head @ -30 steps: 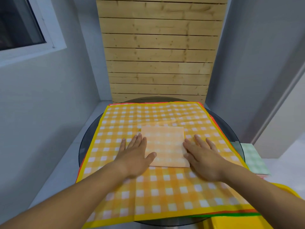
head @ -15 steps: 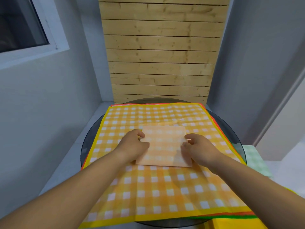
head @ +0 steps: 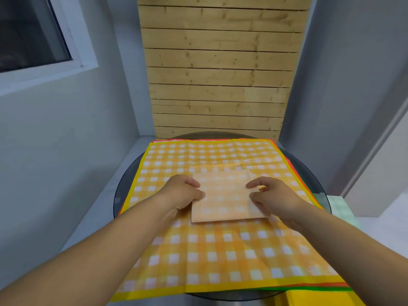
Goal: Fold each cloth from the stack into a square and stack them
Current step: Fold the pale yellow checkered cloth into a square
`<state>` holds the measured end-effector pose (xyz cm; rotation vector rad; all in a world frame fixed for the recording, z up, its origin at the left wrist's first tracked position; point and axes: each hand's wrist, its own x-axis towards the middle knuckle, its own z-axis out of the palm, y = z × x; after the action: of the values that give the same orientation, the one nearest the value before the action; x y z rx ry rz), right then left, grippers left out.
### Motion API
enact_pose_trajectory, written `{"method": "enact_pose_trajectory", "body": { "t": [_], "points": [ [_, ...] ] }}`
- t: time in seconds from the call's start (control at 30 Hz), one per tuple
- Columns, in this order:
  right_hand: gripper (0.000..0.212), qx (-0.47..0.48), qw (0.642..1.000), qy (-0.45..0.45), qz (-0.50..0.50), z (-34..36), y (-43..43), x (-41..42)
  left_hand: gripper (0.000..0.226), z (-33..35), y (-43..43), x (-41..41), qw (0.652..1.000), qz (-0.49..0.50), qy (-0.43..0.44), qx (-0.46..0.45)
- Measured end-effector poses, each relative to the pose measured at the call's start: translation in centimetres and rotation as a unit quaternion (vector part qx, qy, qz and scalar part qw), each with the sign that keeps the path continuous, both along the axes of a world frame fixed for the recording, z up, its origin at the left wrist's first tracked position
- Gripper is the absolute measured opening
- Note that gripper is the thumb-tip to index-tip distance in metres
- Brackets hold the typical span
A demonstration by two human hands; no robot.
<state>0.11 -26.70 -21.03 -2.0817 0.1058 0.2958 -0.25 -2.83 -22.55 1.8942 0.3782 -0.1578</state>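
Observation:
A pale orange checked cloth folded into a square (head: pixel 223 196) lies in the middle of the stack of spread checked cloths (head: pixel 220 250), whose top sheet is yellow-orange with a yellow border. My left hand (head: pixel 181 193) grips the folded square's left edge, thumb on top and fingers curled under. My right hand (head: pixel 271 196) pinches its right edge, and that edge is raised a little off the stack. Red and green borders of lower cloths show along the stack's right and front edges.
The stack covers a round dark glass table (head: pixel 309 173) set against a wooden slat panel (head: pixel 218 69). A pile of folded cloths, green checked on top (head: pixel 341 209), sits low to the right of the table. Something yellow (head: pixel 320 299) lies at the bottom right.
Both hands lay flat beside the folded square a second ago. They have since curled round its left and right edges, and its right side has come up a little.

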Motion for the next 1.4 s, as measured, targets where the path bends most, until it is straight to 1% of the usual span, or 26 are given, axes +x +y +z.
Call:
{"method": "enact_pose_trajectory", "body": {
  "t": [0.1,0.17,0.23,0.3,0.43,0.57,0.77,0.9,1.0,1.1,1.2,1.27,1.4],
  "points": [
    [0.024,0.012,0.999,-0.047,-0.015,0.1,-0.8,-0.9,0.031,0.7,-0.7,-0.7,0.999,-0.011,-0.027,-0.017],
    [0.028,0.010,0.997,-0.077,-0.025,0.7,-2.1,-1.8,0.036,1.7,-1.9,-1.6,0.997,-0.024,-0.055,-0.045],
    [0.032,0.005,0.995,-0.096,-0.035,1.6,-4.0,-2.9,0.041,2.7,-3.7,-2.5,0.994,-0.045,-0.083,-0.062],
    [0.036,0.008,0.992,-0.109,-0.057,2.5,-6.4,-4.1,0.047,3.4,-6.4,-3.4,0.989,-0.075,-0.111,-0.059],
    [0.037,0.021,0.985,-0.125,-0.120,4.0,-12.4,-6.2,0.061,3.7,-13.3,-4.3,0.977,-0.134,-0.164,-0.020],
    [0.041,0.018,0.981,-0.126,-0.148,4.6,-19.7,-7.5,0.073,3.1,-21.1,-4.1,0.968,-0.177,-0.179,-0.019],
    [0.040,0.004,0.971,-0.137,-0.198,2.0,-30.5,-7.9,0.073,0.7,-33.5,-3.4,0.960,-0.212,-0.180,-0.027],
    [0.039,-0.005,0.967,-0.131,-0.218,-1.1,-36.2,-6.5,0.070,-2.4,-41.0,-2.7,0.971,-0.172,-0.167,-0.002],
    [0.040,-0.020,0.970,-0.117,-0.214,-3.8,-39.1,-4.8,0.067,-5.5,-45.4,-2.4,0.982,-0.110,-0.152,-0.027],
    [0.041,-0.028,0.975,-0.099,-0.199,-7.0,-40.5,-2.5,0.065,-9.3,-48.1,-2.2,0.984,-0.077,-0.149,-0.065],
    [0.041,-0.029,0.978,-0.087,-0.186,-10.3,-40.6,0.1,0.066,-12.9,-48.3,-1.0,0.984,-0.051,-0.151,-0.081],
    [0.041,-0.024,0.981,-0.080,-0.173,-12.3,-40.1,2.0,0.067,-15.0,-47.6,0.5,0.986,-0.039,-0.146,-0.072],
    [0.043,-0.011,0.987,-0.068,-0.146,-15.1,-38.5,5.9,0.065,-17.6,-44.9,4.0,0.988,-0.048,-0.142,-0.043]
  ]
}}
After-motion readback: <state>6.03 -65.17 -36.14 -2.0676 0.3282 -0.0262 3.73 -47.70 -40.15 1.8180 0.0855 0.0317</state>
